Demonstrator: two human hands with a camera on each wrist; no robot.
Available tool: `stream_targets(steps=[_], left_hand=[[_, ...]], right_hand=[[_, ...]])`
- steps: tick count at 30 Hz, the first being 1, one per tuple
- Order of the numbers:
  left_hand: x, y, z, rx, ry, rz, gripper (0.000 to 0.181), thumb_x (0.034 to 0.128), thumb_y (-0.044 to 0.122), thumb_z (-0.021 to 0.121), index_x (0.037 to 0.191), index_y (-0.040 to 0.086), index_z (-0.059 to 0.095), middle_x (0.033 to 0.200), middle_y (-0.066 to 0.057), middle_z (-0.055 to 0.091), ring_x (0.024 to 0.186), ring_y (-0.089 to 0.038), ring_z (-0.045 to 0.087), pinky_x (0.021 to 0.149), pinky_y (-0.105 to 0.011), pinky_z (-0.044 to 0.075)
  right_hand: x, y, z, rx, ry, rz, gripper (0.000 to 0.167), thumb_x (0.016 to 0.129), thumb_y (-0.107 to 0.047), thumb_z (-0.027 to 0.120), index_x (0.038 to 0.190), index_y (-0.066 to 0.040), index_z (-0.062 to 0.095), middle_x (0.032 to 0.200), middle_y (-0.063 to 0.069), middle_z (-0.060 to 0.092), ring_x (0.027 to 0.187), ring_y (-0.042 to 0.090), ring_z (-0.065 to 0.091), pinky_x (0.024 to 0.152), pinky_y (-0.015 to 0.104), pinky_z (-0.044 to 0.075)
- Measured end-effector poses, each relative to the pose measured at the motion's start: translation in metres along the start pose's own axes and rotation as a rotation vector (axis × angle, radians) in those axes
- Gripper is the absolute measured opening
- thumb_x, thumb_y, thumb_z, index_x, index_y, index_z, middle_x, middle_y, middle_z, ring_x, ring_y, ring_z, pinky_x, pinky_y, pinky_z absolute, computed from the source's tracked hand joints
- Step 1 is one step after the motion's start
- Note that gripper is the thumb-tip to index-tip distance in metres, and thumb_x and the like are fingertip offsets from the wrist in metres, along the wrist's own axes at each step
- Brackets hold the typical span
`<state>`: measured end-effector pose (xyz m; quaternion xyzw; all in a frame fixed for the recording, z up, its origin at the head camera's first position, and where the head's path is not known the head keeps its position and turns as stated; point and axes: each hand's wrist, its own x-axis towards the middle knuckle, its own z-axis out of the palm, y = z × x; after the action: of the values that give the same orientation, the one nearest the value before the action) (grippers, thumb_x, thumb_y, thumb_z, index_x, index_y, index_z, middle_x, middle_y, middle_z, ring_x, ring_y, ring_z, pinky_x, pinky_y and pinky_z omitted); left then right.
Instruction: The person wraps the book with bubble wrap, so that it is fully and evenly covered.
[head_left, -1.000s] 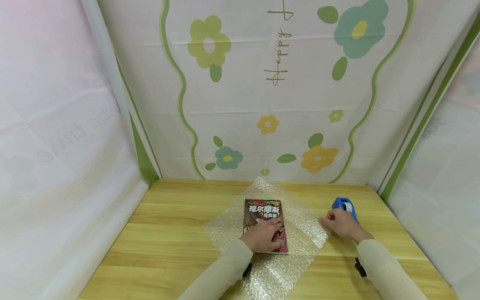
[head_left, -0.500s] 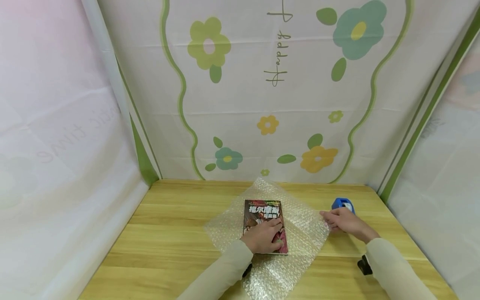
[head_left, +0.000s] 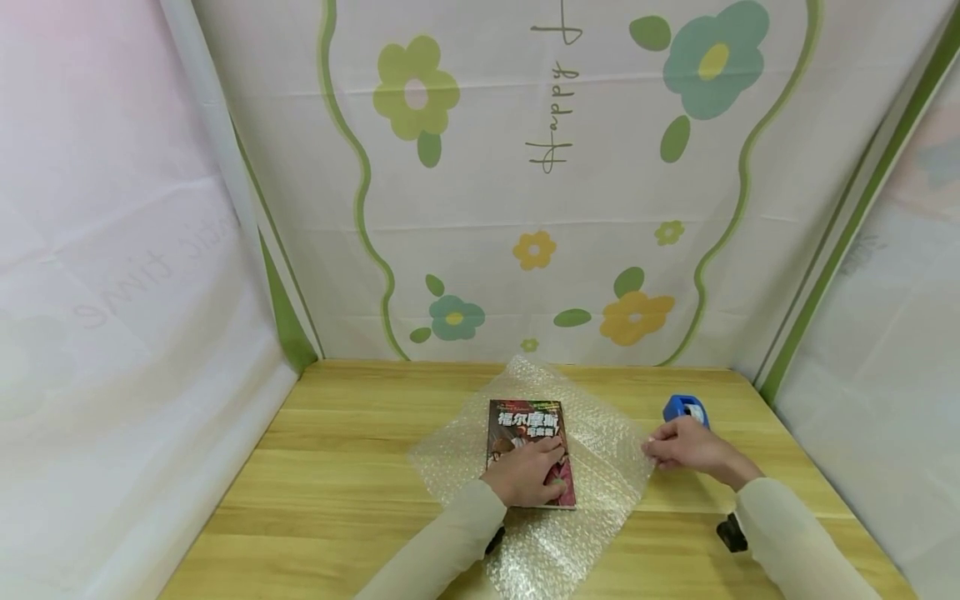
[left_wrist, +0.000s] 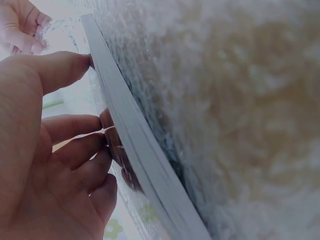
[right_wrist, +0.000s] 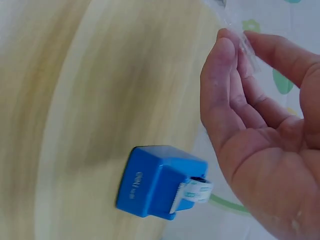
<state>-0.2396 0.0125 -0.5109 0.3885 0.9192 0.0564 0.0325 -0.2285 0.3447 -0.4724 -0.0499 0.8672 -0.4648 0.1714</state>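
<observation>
A book [head_left: 517,425] with a dark, colourful cover lies on a sheet of bubble wrap [head_left: 555,542], which is turned cornerwise on the table. My left hand [head_left: 525,473] presses on the lower part of the cover with its fingers spread. In the left wrist view the fingertips touch the cover next to the book's white page edge [left_wrist: 145,135]. My right hand [head_left: 686,446] pinches the right corner of the bubble wrap between thumb and fingers. That pinched edge of wrap [right_wrist: 240,37] shows in the right wrist view.
A blue tape dispenser [head_left: 677,407] stands just behind my right hand, with its tape roll [right_wrist: 197,190] showing. The wooden table [head_left: 337,483] meets a flowered cloth backdrop [head_left: 480,208] at the back, and cloth hangs on both sides.
My right hand has shifted slightly right and settled at the bubble wrap's right corner, which it now pinches. The left hand and the book have stayed in place.
</observation>
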Motion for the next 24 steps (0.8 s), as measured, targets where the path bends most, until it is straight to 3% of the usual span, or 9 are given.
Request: stream_targets(steps=[6, 11, 19, 24], left_hand=[[0.0, -0.001, 0.001, 0.001, 0.014, 0.008, 0.063, 0.1051, 0.048, 0.059, 0.157, 0.013, 0.052, 0.168, -0.001, 0.044, 0.147, -0.02, 0.054, 0.118, -0.03, 0.049], [0.0, -0.001, 0.001, 0.001, 0.013, 0.007, 0.063, 0.1049, 0.048, 0.059, 0.157, 0.013, 0.053, 0.168, -0.001, 0.045, 0.147, -0.019, 0.054, 0.119, -0.03, 0.048], [-0.001, -0.001, 0.002, 0.013, 0.015, 0.011, 0.063, 0.1045, 0.049, 0.06, 0.156, 0.013, 0.053, 0.167, 0.0, 0.046, 0.146, -0.019, 0.055, 0.118, -0.029, 0.049], [-0.001, -0.001, 0.002, 0.018, 0.017, 0.016, 0.063, 0.1042, 0.049, 0.06, 0.156, 0.013, 0.054, 0.166, 0.0, 0.047, 0.146, -0.019, 0.055, 0.118, -0.029, 0.049]], right_hand=[[-0.003, -0.017, -0.002, -0.032, 0.022, -0.031, 0.025, 0.105, -0.015, 0.065, 0.102, 0.008, 0.074, 0.106, 0.015, 0.077, 0.091, 0.019, 0.075, 0.082, 0.038, 0.067], [-0.004, -0.033, -0.002, -0.078, 0.036, -0.035, 0.024, 0.106, -0.016, 0.064, 0.1, 0.005, 0.075, 0.101, 0.013, 0.077, 0.091, 0.02, 0.075, 0.082, 0.039, 0.067], [-0.004, -0.065, 0.003, -0.114, 0.054, -0.039, 0.034, 0.107, -0.017, 0.063, 0.076, -0.005, 0.059, 0.088, 0.01, 0.07, 0.08, 0.019, 0.064, 0.076, 0.032, 0.061], [-0.004, -0.089, 0.009, -0.153, 0.059, -0.037, 0.027, 0.106, -0.018, 0.064, 0.086, 0.0, 0.069, 0.087, 0.011, 0.07, 0.081, 0.021, 0.064, 0.078, 0.035, 0.061]])
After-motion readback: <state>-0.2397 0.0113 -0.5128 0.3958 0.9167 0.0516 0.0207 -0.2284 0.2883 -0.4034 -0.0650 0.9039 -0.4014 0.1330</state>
